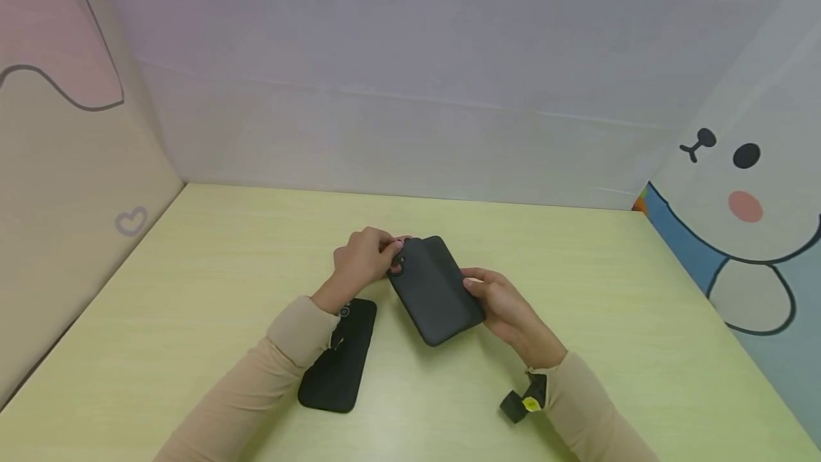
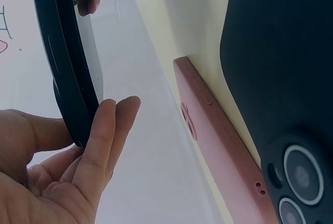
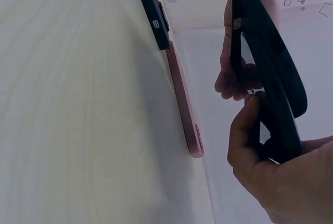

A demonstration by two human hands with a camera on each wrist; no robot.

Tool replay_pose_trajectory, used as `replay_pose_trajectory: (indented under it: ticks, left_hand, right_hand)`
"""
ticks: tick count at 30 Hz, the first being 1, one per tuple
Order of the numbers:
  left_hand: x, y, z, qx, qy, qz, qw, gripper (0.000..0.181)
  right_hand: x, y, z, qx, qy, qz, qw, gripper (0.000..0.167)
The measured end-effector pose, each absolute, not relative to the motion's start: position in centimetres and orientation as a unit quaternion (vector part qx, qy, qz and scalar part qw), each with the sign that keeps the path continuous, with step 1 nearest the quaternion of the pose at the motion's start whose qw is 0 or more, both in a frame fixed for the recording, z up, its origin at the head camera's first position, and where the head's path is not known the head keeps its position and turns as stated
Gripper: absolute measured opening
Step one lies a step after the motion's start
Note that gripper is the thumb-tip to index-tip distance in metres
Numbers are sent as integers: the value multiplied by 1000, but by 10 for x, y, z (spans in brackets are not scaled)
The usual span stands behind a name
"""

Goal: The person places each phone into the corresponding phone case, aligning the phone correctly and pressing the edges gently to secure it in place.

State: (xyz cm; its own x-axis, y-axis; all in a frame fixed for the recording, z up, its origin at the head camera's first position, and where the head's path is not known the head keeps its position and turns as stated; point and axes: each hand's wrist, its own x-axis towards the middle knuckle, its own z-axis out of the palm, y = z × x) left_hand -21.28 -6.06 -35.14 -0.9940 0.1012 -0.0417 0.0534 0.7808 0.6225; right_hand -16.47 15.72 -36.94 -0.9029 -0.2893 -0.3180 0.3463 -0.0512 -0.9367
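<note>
A black phone case is held tilted above the table between both hands. Its camera cutout lets pink show through, so it seems to have no phone in it. My left hand pinches the corner by the cutout between thumb and fingers. On the opposite long edge, my right hand grips the case with its thumb on the back. Below the left forearm lies a black phone, camera lenses up, partly covered by the sleeve. Behind the left hand a pink phone case lies flat, mostly hidden in the head view.
The pale yellow table spreads around the hands. A white back wall and printed side panels enclose it. A black strap piece with a yellow tag is at the right wrist.
</note>
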Motion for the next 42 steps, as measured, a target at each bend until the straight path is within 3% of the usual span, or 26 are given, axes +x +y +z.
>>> replay_pose_trajectory:
  ticks: [14, 42]
  left_hand:
    - [-213, -60, -355, 87, 916, 391, 32, 21]
    - [-211, -58, -357, 131, 922, 363, 5, 21]
  right_hand:
    - [-163, 156, -369, 0, 646, -725, 239, 35]
    - [-162, 153, -371, -7, 643, -722, 254, 33]
